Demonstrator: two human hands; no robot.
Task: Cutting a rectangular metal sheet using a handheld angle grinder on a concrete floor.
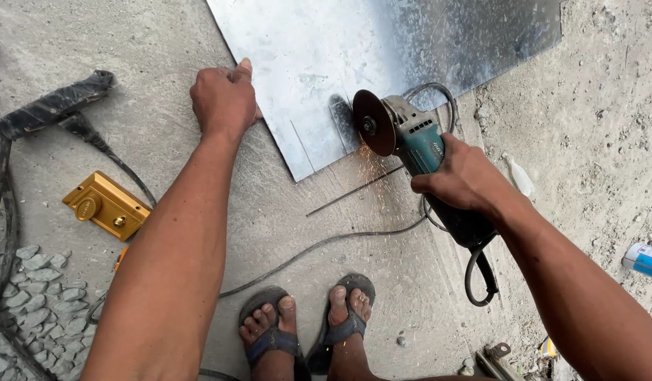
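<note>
A large sheet of grey metal (354,49) lies flat on the concrete floor. My left hand (224,99) presses down on its left edge, fingers curled over the rim. My right hand (465,176) grips the body of a teal angle grinder (417,141). Its dark disc (373,122) stands upright at the sheet's near edge, and sparks fly off below it. A thin cut strip of metal (354,190) lies on the floor just in front of the sheet.
The grinder's black cable (319,243) runs across the floor toward my two sandalled feet (308,324). A gold-coloured door lock (106,204) and black taped cables (51,106) lie at left, pebbles at bottom left. A blue-and-white can (644,259) rests at the right edge.
</note>
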